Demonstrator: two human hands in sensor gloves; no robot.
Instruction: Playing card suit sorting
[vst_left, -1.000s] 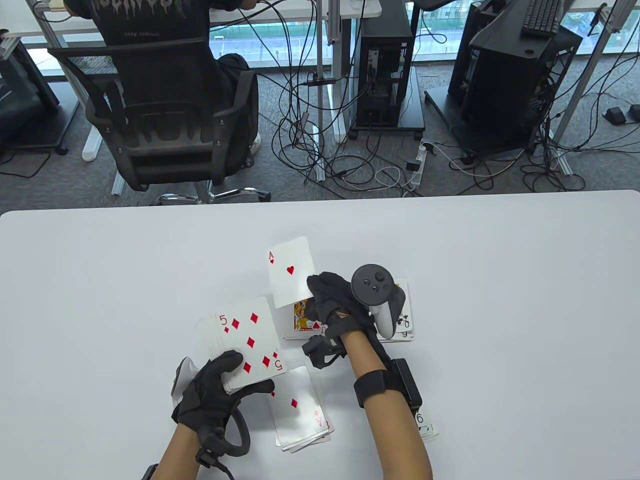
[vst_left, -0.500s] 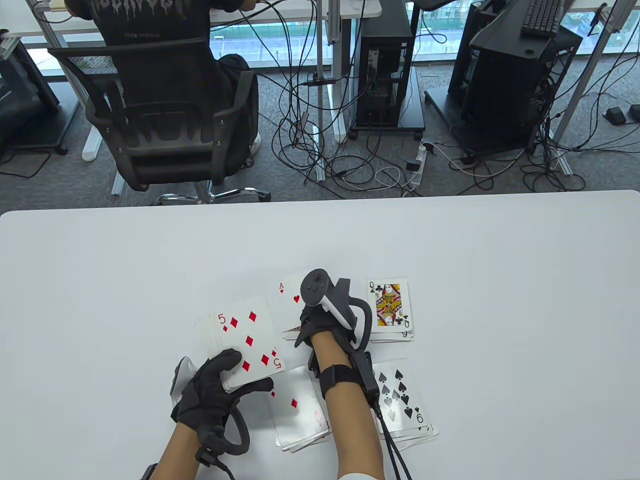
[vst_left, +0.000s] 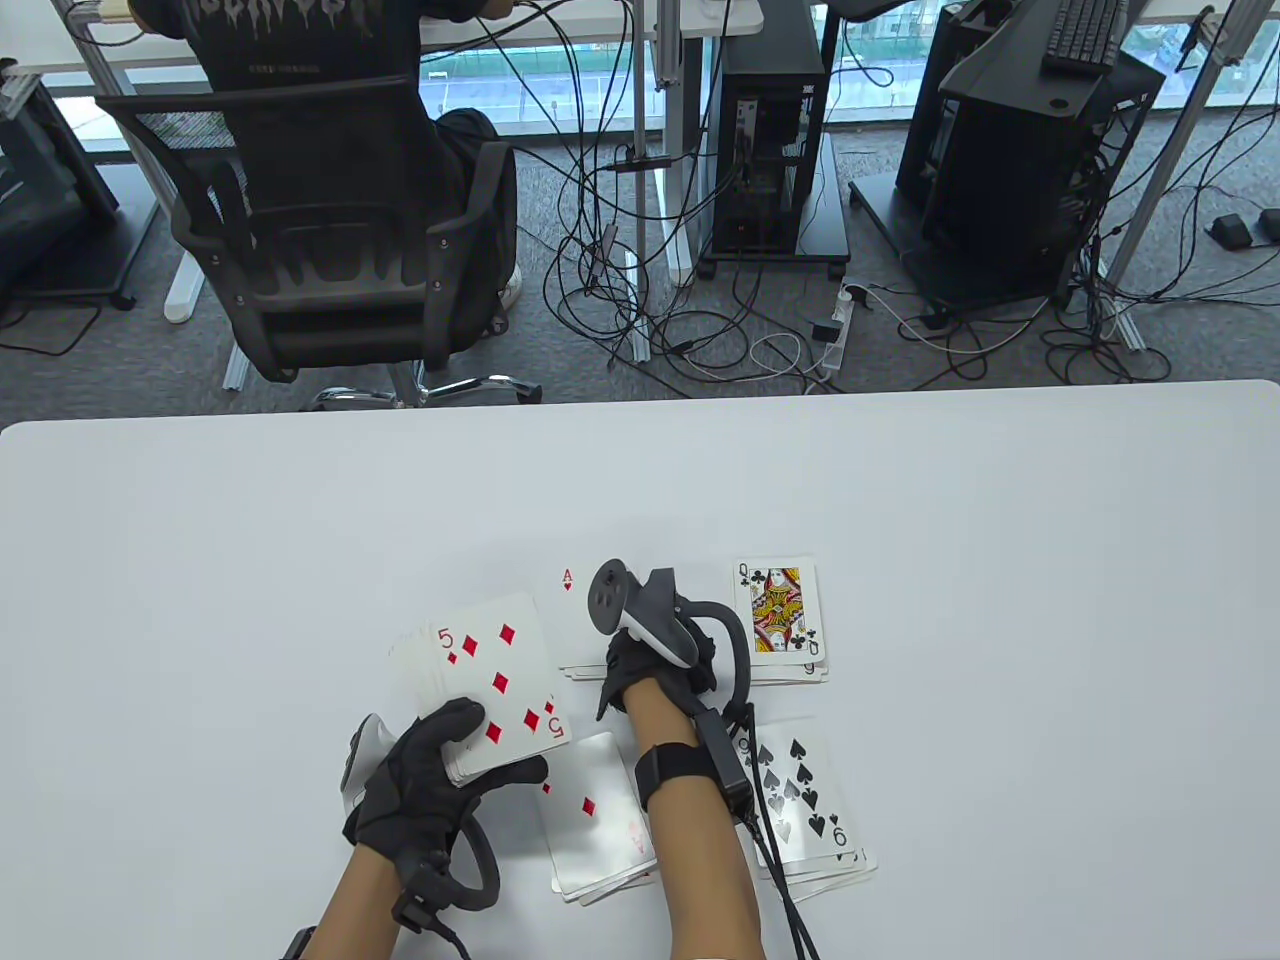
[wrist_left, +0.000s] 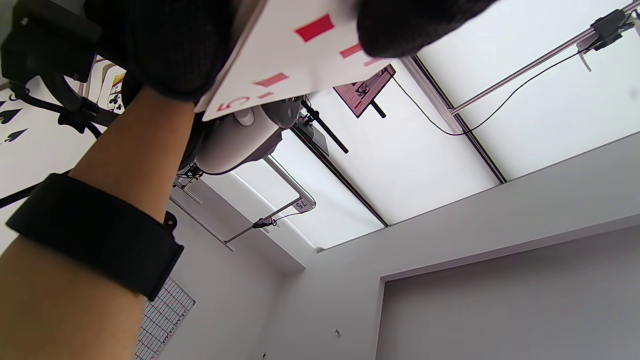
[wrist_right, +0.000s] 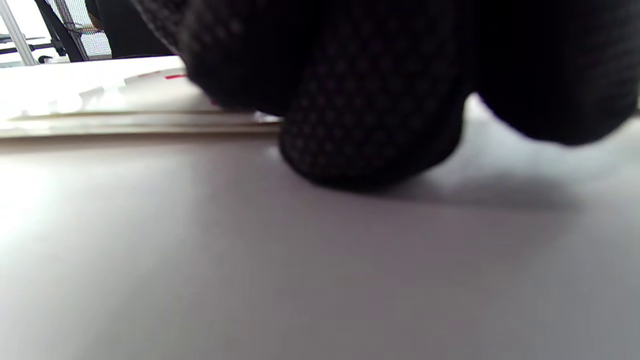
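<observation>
Table view: left hand (vst_left: 420, 790) grips a fanned deck (vst_left: 480, 690), five of diamonds on top; right hand (vst_left: 655, 665) lies on the hearts pile (vst_left: 570, 620), fingers hidden under its tracker. Right wrist view alone shows a fingertip (wrist_right: 370, 135) down on the white worktop (vst_left: 1000, 600) beside the pile edge – grasp cannot be told; left wrist view shows ceiling panels. Beyond: office chair (vst_left: 330, 230), floor cables.

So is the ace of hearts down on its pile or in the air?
Down: ace of hearts lies flat on the heart pile, right hand over it.
</observation>
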